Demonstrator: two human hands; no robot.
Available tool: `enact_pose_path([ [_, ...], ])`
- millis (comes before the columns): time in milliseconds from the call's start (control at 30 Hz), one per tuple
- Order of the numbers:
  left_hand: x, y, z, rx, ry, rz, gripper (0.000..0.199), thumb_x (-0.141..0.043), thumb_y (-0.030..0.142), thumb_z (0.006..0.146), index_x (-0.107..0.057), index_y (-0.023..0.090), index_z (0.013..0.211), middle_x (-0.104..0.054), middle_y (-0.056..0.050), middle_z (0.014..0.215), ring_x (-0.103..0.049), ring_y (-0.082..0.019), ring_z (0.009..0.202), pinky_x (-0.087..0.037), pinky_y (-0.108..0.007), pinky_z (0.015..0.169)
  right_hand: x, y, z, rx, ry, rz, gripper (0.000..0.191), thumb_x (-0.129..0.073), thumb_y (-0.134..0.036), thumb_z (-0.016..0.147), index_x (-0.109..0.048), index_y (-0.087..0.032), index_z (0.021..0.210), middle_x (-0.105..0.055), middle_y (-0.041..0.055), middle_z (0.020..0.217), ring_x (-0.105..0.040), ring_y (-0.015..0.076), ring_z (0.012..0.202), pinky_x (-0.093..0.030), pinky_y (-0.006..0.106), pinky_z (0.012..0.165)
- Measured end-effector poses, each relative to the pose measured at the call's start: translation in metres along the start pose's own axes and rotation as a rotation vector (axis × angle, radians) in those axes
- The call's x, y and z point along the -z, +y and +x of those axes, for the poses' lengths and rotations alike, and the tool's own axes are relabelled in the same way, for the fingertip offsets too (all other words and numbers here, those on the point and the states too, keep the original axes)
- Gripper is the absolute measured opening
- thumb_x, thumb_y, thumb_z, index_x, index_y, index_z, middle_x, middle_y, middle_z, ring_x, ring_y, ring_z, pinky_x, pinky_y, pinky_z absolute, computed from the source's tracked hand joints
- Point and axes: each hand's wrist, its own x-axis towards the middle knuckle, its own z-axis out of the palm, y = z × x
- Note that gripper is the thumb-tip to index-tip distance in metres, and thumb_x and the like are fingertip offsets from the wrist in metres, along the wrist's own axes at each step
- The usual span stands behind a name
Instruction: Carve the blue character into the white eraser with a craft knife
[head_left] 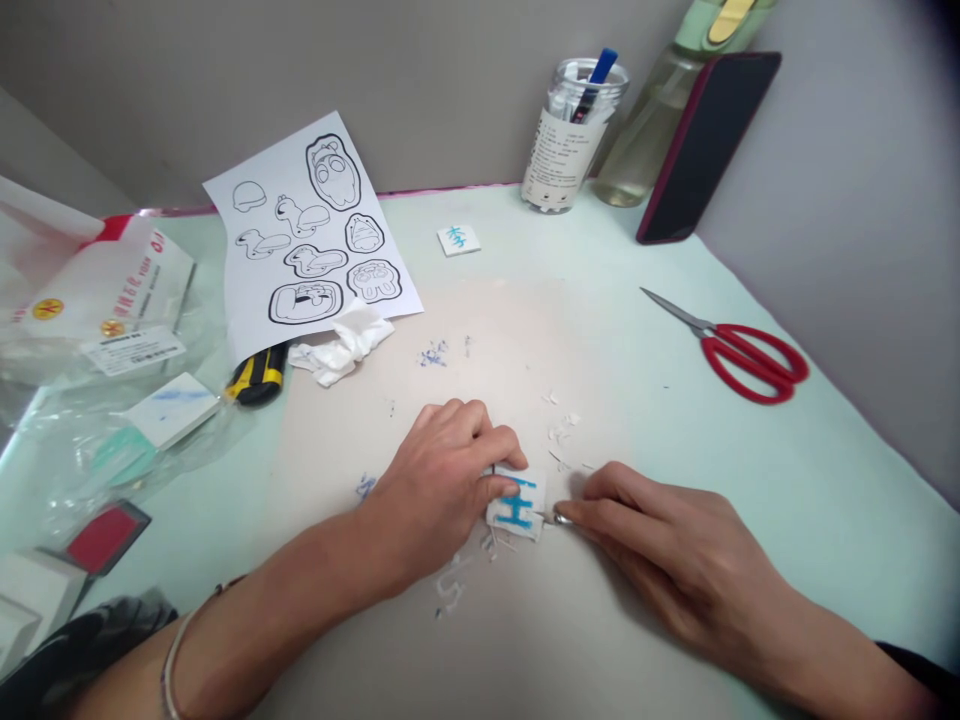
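Observation:
My left hand (442,480) pins a small white rubber block (534,512) to the table, with thumb and fingers closed on its left side. Blue strokes are drawn across the block's top, and a cut shows at its right edge. In my right hand (667,545) is a slim carving tool (560,518); only its metal tip shows, pointing at that right edge. The fingers hide the tool's handle. Thin white shavings (559,435) lie above the block, and more scraps (450,585) lie below it.
Red-handled scissors (754,362) lie at right. A phone (709,150), bottle (649,120) and jar of pens (566,150) stand behind. Another marked block (458,239) lies farther back. At left are a printed sheet (259,270), crumpled tissue (337,345), yellow-black cutter (257,376) and red ink pad (107,537).

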Motion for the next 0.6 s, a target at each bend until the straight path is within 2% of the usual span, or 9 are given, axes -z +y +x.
enact_pose_path([
  [600, -0.0024, -0.0013, -0.0004, -0.01, 0.024, 0.008, 0.01, -0.056, 0.013, 0.092, -0.058, 0.021, 0.096, -0.052, -0.001, 0.088, -0.047, -0.017, 0.085, -0.034, -0.034, 0.079, 0.0004, -0.0045, 0.0063, -0.055, -0.015, 0.033, 0.024, -0.041, -0.012, 0.095, -0.058, -0.02, 0.11, -0.056, 0.004, 0.085, -0.052, 0.0137, 0.063, -0.036, 0.026, 0.052],
])
